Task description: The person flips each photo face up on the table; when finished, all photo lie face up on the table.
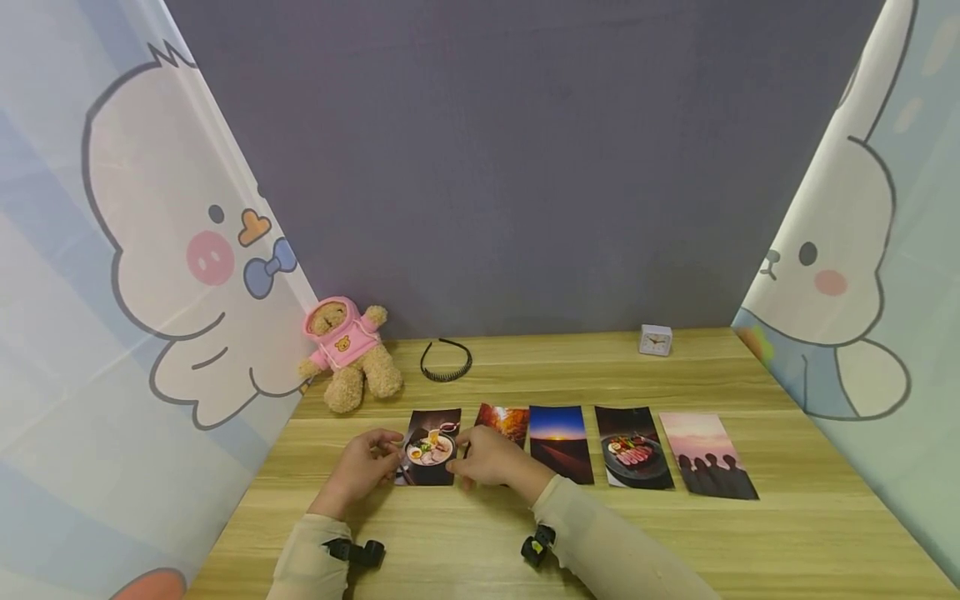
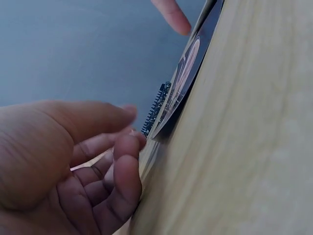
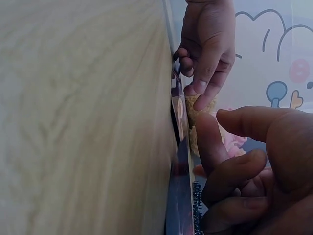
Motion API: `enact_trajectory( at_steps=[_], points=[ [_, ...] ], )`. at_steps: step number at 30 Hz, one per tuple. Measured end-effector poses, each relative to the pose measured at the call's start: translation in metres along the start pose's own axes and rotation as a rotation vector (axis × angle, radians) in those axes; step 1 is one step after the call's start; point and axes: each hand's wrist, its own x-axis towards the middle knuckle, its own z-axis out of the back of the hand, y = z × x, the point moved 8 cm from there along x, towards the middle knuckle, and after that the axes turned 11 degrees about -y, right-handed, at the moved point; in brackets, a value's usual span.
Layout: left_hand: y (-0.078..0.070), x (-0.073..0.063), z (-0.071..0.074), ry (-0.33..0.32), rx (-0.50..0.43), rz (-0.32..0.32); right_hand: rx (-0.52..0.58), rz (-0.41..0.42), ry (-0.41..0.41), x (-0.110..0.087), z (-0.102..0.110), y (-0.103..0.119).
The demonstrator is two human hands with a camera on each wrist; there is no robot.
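Observation:
A photo card of a noodle bowl [image 1: 431, 450] lies on the table between the two hands. My left hand [image 1: 363, 467] is at its left edge, fingers loosely bent. In the left wrist view, thumb and fingertips stand just off the card's corner, and nothing shows between them. My right hand [image 1: 491, 457] is by the card's right edge, with thumb and index finger apart in the right wrist view. That hand partly covers an autumn-tree photo [image 1: 504, 421]. Rightward in a row lie a sunset photo [image 1: 561, 442], a steak photo [image 1: 634, 450] and a photo of silhouetted people [image 1: 708, 454].
On the wooden table [image 1: 810, 500], a teddy bear in a pink hoodie [image 1: 348, 350] sits at the back left. Beside it lies a black toothed headband [image 1: 447, 375]. A small white clock [image 1: 656, 340] stands at the back right. A grey panel [image 1: 510, 167] closes off the far side.

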Motion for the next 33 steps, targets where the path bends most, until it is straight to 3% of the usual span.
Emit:
enact_trajectory(
  at_steps=[5,9,17,24,26,30,33],
  points=[
    [-0.004,0.0,0.0,-0.009,-0.042,-0.002,0.054,0.043,-0.006,0.0,0.007,0.001],
    [-0.008,0.001,0.002,-0.021,-0.055,-0.042,0.06,0.12,-0.04,-0.002,0.019,0.004],
    [-0.019,0.003,0.008,-0.098,-0.006,-0.165,0.01,0.161,-0.161,-0.014,0.057,-0.005],
    [-0.028,0.001,0.007,-0.122,0.026,-0.18,-0.007,0.171,-0.274,-0.035,0.1,-0.023],
    [-0.033,0.0,0.007,-0.131,0.022,-0.216,-0.014,0.163,-0.303,-0.041,0.112,-0.03],
    [-0.048,0.0,0.009,-0.172,0.02,-0.345,-0.031,0.156,-0.319,-0.051,0.137,-0.043],
    [-0.057,-0.001,0.01,-0.206,0.06,-0.422,-0.049,0.159,-0.324,-0.06,0.153,-0.053]
  ],
)
